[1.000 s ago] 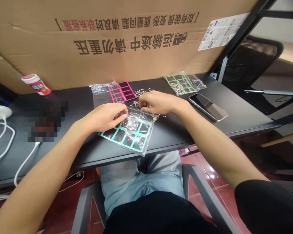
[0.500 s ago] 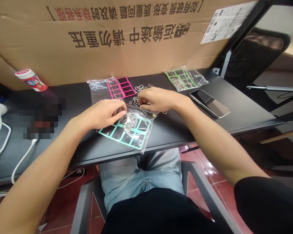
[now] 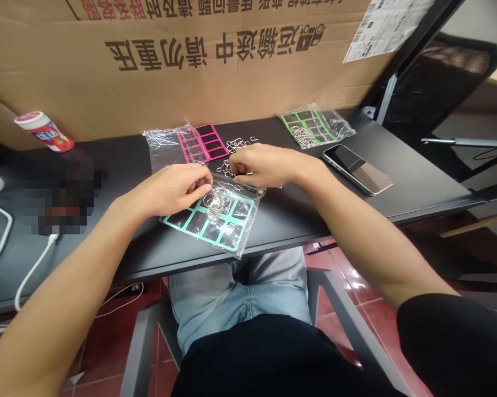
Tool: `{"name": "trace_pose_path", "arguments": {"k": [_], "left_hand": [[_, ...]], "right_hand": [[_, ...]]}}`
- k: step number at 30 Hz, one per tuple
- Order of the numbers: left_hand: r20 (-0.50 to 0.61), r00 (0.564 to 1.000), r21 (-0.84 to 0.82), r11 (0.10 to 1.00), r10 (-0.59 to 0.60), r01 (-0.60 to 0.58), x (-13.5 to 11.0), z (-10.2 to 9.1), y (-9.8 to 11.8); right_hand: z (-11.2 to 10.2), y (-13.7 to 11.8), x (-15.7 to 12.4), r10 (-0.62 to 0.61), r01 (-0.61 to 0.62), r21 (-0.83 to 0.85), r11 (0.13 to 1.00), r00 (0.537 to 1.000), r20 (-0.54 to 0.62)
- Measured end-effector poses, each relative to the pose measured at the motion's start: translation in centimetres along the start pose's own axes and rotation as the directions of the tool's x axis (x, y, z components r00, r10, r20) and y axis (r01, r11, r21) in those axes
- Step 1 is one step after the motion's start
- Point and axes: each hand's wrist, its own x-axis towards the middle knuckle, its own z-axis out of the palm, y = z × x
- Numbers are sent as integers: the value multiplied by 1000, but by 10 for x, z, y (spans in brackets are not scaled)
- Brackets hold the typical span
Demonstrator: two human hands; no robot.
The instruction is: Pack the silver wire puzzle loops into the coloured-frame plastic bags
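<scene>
A clear plastic bag with a teal grid card [image 3: 215,220] and metal rings inside lies near the front edge of the black desk [image 3: 417,187]. My left hand [image 3: 172,190] rests on the bag's upper left edge, its fingers pinched on the bag's opening. Just beyond the bag, my right hand [image 3: 260,165] is closed over a small pile of loose metal rings [image 3: 236,148]. What its fingertips hold is hidden.
A pink grid card in a bag [image 3: 190,146] lies behind the hands, a green one [image 3: 312,128] at back right. A phone [image 3: 358,168] lies right of it. A large cardboard sheet [image 3: 190,66] stands behind. A red-and-white bottle [image 3: 44,131] and white cables [image 3: 25,275] are at left.
The view has shifted slightly downward. Both hands stay at the teal bag and the rings, with small finger movements only.
</scene>
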Motion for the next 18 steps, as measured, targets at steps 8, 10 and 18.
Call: {"name": "trace_pose_path", "arguments": {"k": [8,10,18], "left_hand": [[-6,1000,20,1000,9,-9,-1,1,0],[-8,1000,24,1000,14,-14,-1,1,1],[-34,999,1,999,32,-32,-3,2,0]], "right_hand": [[-3,3,3,-8,8,-1,1000,1000,14],[-2,4,4,-4,4,-14,1000,1000,14],[10,8,8,-14,9,-98,995,999,-45]]}}
